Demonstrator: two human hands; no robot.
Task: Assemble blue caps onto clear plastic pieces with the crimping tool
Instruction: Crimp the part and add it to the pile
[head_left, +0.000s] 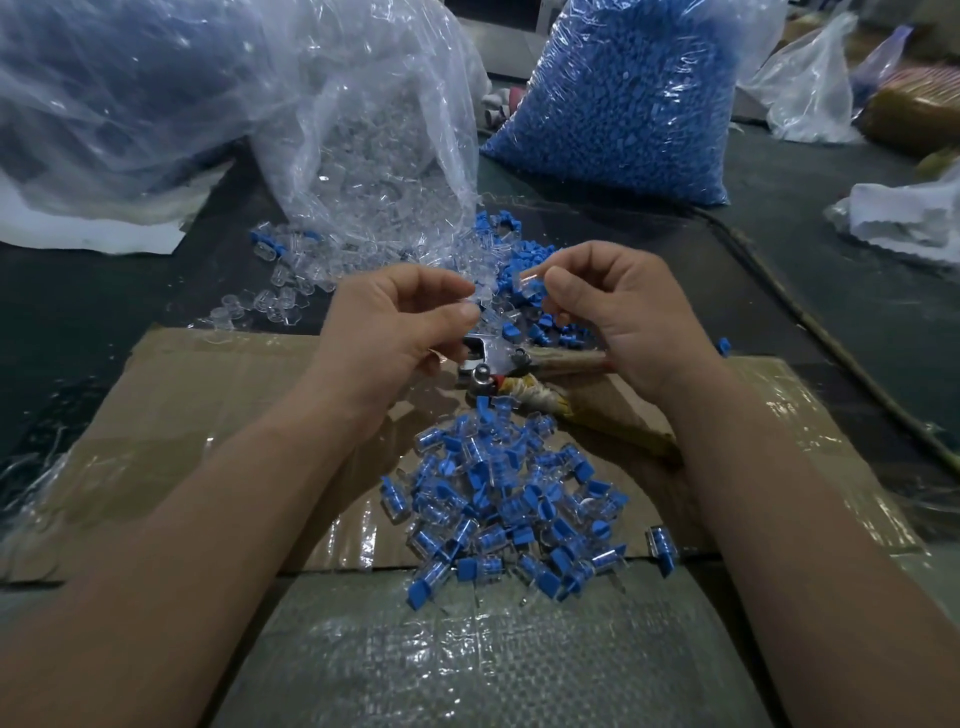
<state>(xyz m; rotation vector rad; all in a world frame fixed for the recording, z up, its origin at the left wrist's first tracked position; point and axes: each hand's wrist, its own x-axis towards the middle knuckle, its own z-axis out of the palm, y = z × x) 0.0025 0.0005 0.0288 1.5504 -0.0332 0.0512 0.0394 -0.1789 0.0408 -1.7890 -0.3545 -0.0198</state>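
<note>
Finished pile (509, 509) of capped pieces lies nearest, on cardboard (208, 405). Just past it, at 12 o'clock, the crimping tool (496, 364) rests unheld, wrapped handles trailing toward 4 o'clock.

Above the tool, both hands are raised. Right hand (618, 312) pinches a clear piece (530, 283) with blue against it; cap seating unclear. Left hand (400, 322) has fingers curled, thumb meeting forefinger; cannot tell whether it grips anything.

Step, by my reading: mating cap to piece by hand. Next calls for taking up the tool and squeezing squarely.

Beyond: loose blue caps (524, 257), loose clear pieces (280, 291) at 10 o'clock, bag of clear pieces (374, 130), bag of blue caps (623, 88) at 1 o'clock.
</note>
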